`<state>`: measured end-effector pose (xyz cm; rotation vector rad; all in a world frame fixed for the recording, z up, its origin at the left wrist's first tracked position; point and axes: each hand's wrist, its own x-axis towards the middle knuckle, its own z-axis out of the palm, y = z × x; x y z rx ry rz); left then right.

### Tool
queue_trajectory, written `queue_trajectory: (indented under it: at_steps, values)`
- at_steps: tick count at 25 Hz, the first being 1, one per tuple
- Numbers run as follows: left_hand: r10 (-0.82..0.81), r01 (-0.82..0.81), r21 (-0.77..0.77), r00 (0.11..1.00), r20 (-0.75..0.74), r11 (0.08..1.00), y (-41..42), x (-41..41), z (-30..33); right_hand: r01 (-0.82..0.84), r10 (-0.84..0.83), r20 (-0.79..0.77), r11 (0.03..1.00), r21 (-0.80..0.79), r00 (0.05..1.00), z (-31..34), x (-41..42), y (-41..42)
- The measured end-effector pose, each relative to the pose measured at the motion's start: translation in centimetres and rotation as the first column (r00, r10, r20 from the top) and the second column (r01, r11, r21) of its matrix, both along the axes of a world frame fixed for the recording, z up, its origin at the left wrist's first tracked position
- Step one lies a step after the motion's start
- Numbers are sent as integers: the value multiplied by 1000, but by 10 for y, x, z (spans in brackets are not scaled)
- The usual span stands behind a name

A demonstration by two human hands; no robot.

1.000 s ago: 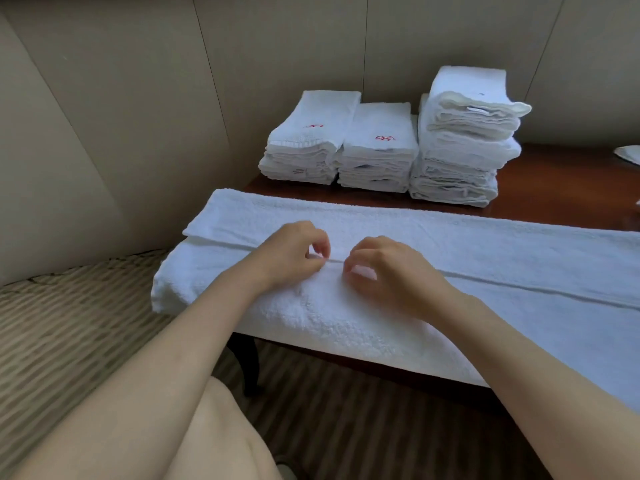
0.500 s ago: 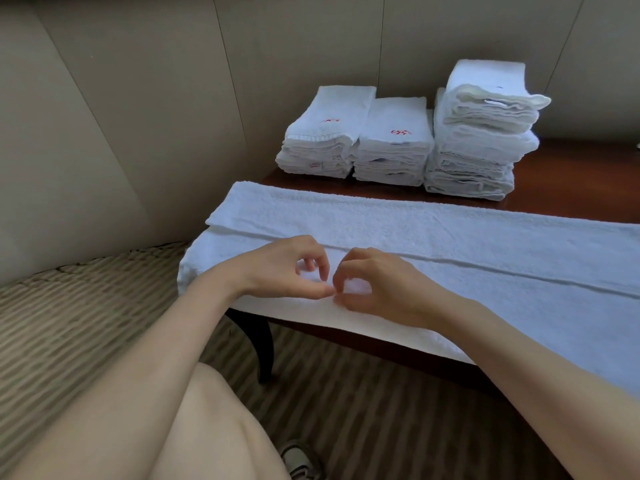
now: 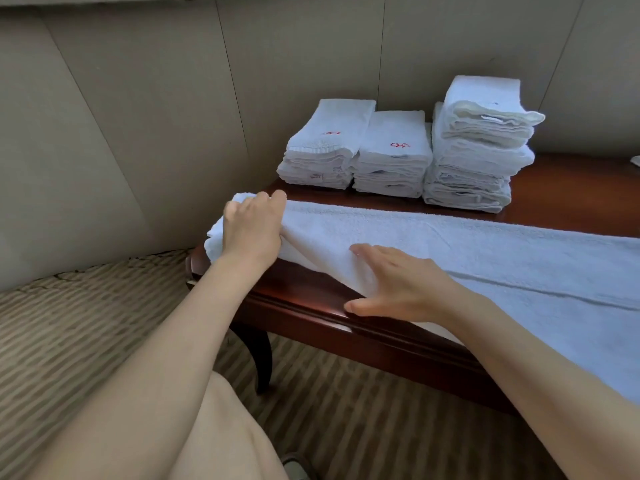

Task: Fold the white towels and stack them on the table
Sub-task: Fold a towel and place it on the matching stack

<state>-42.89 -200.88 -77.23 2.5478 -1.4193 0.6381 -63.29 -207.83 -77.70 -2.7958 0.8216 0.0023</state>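
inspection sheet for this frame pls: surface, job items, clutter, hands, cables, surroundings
Surface: dark wooden table, glossy, bare at the near left corner.
Job's things: long white towel lying lengthwise, a seam along it; three folded stacks at the back, the right one tallest.
Clutter: small white item at the right edge, cut off.
Hands: left hand grips the towel's left end; right hand rests flat on it, fingers straight.
Cables: nothing seen.
Surroundings: beige panelled wall, striped carpet.

Soft, dim daylight, apparently from the right; no hard shadows. Towel reads bluish-white, slightly washed out. Faint sheen on near table edge. Wide-angle bends the wall panels at the left. Forearms close to camera soft, overall detail smeared by compression.
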Motion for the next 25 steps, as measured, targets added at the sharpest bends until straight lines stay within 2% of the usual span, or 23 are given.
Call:
queue_trajectory:
  at_steps: [3, 6, 8, 10, 13, 16, 19, 21, 23, 25]
  values:
    - [81, -79, -108, 997, 10, 991, 5, 13, 8, 128, -126, 43, 991, -45, 991, 9, -3, -10]
    - [142, -155, -227, 987, -72, 961, 2, 32, 26, 346, -289, 251, 911, -225, 924, 17, -3, -43]
    - [192, -217, -203, 972, -135, 955, -13, 48, 37, 444, -321, 366, 833, -330, 874, 19, 2, -69]
    - [234, -251, -115, 962, -143, 961, -36, 64, 42, 508, -368, 399, 792, -339, 840, 14, 10, -94]
    - [272, -265, 80, 958, -93, 961, -70, 83, 29, 482, -384, 329, 822, -303, 863, -5, 22, -121]
    - [311, -284, 248, 947, -76, 926, -83, 96, -7, 430, -357, 328, 884, -185, 874, -28, 28, -130]
    - [336, -320, 247, 941, -26, 915, -80, 97, -27, 397, -307, 377, 898, -191, 874, -39, 31, -137]
    - [346, -347, 255, 937, 53, 902, -83, 88, -22, 347, -292, 340, 931, -111, 894, -36, 28, -140]
    - [230, -237, 261, 971, 59, 936, -93, 66, -13, 280, -261, 278, 960, -30, 925, -30, 20, -139]
    - [-63, 98, 249, 988, -143, 963, -111, 24, -3, 290, -283, 229, 957, 4, 931, -22, 6, -135]
